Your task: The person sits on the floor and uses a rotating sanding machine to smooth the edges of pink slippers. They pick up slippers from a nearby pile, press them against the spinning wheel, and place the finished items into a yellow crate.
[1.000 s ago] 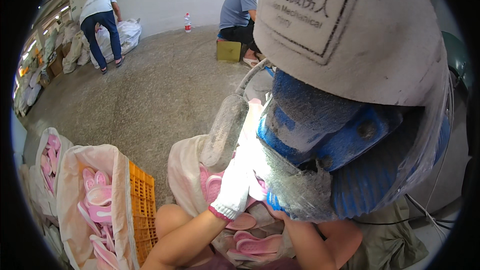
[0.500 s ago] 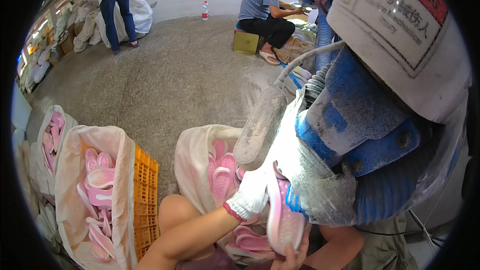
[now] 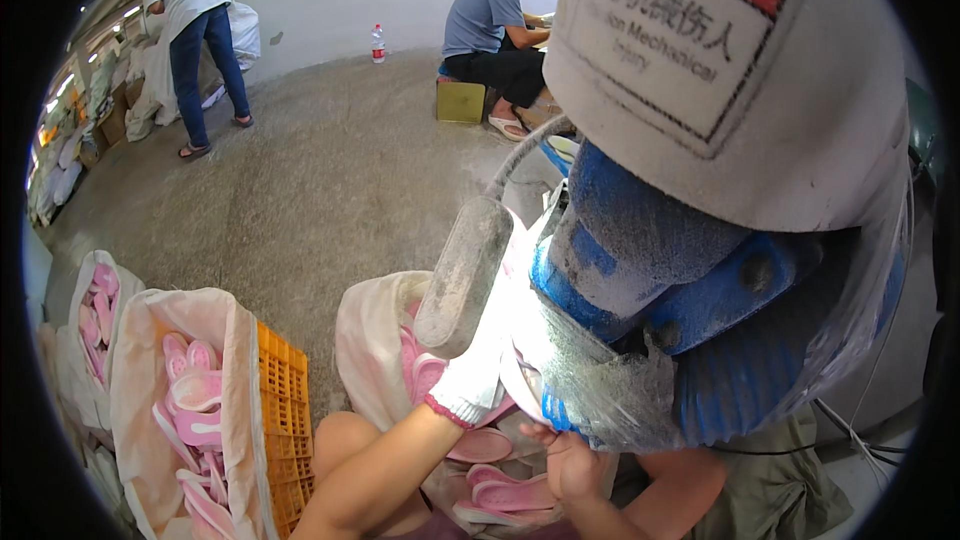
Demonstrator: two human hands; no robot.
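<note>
In a white knit glove with a red cuff, my left hand (image 3: 472,387) is beside a pink-and-white shoe sole (image 3: 519,380) and grips it; lamp glare washes out its fingertips. The sole is tilted on edge, partly behind the clear plastic and blue strips of the machine (image 3: 640,270). My bare right hand (image 3: 570,462) is closed at the sole's lower end, fingers curled, its hold partly hidden. Below my hands lie several more pink soles (image 3: 505,490). A cloth-lined container (image 3: 375,340) beyond my left wrist holds others.
A dusty grey lamp head (image 3: 462,275) hangs just over my gloved hand. Left of me stands an orange crate (image 3: 285,420) with a cloth liner full of pink soles, and another sack (image 3: 95,325) beyond it. One person sits on a box (image 3: 460,100); another stands at far left.
The sole has turned from showing its broad face to nearly edge-on and moved up and left, in behind the plastic. My right hand has risen with it. The whole view has shifted.
</note>
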